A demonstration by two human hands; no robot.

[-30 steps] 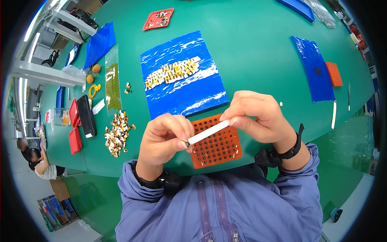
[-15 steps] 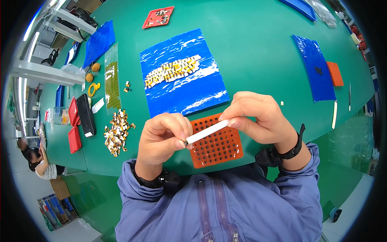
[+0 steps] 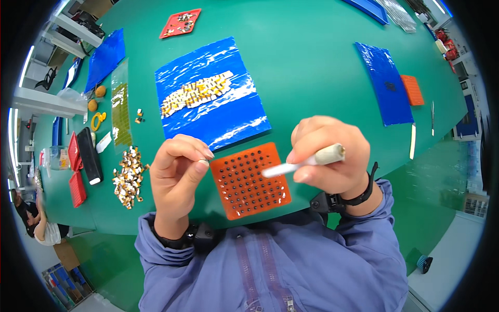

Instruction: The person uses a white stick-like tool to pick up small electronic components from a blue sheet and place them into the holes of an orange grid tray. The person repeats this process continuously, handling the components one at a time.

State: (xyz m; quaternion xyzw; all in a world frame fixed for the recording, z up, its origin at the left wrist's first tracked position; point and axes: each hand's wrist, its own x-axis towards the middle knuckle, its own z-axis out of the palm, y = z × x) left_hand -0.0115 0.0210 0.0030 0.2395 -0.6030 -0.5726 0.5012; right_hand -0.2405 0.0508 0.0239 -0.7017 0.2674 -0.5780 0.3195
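My right hand [image 3: 338, 179] grips a white stick [image 3: 282, 170] with a beige wrapped end that sticks up past the fingers. The stick's pale tip points left and is blurred, hanging over the orange plate [image 3: 231, 214]. Rows of small black round parts sit in that plate, with several tiny white pieces along its edges. Left of the plate, my left hand [image 3: 174, 177] is closed in a pinch; a tiny pale thing shows at its fingertips, too small to name. Beyond lies a blue sheet [image 3: 218, 130] bearing rows of small white-and-yellow parts [image 3: 197, 93].
A loose pile of white-and-amber parts [image 3: 128, 179] lies at the left, near a black case [image 3: 89, 156] and red trays [image 3: 78, 190]. Farther off is another red tray [image 3: 165, 32]. To the right are a second blue sheet [image 3: 377, 78], an orange block [image 3: 412, 89] and tweezers [image 3: 432, 117].
Both hands were on the white stick; now they are apart and only my right hand holds it, its wrapped end tilted up. The whole view has shifted, moving the table leftward.
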